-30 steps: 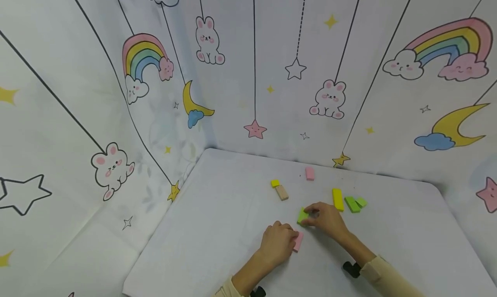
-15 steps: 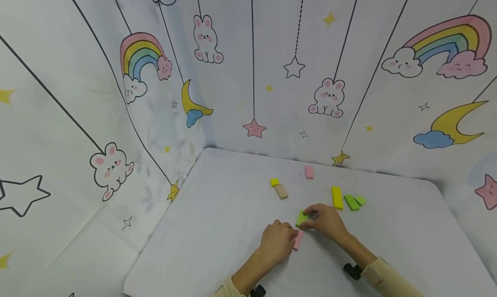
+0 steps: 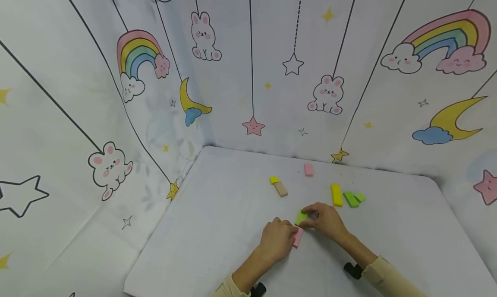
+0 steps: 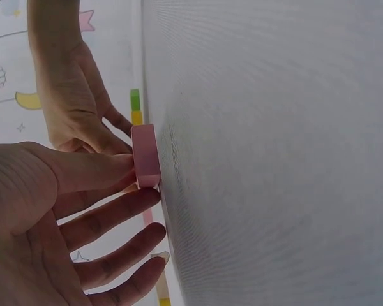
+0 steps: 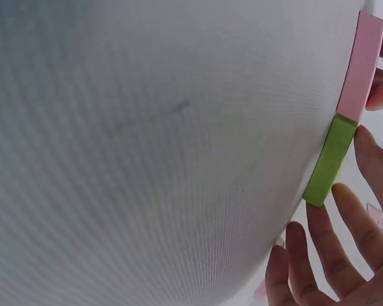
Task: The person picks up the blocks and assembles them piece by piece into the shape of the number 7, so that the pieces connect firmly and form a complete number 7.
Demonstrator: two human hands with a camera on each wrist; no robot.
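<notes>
A pink block (image 3: 298,238) lies on the white table, and my left hand (image 3: 276,241) holds it with the thumb and a fingertip at its sides. Directly beyond it sits a light green block (image 3: 300,218). My right hand (image 3: 327,221) pinches this green block between thumb and fingers. Seen from the right wrist, the green block (image 5: 330,159) meets the pink block (image 5: 361,67) end to end, making a nearly straight row. In the left wrist view the pink block (image 4: 146,155) shows its near face, with the left thumb against it.
Farther back lie a small yellow block (image 3: 274,180), a wooden block (image 3: 281,189) and another pink block (image 3: 308,169). A long yellow block (image 3: 336,195) and two green blocks (image 3: 351,199) lie to the right. Patterned white cloth walls (image 3: 233,94) rise behind the table.
My right hand has brought the light green block slightly nearer, up against the pink block's far end. The left hand and pink block stay put. The head view tilts down a little.
</notes>
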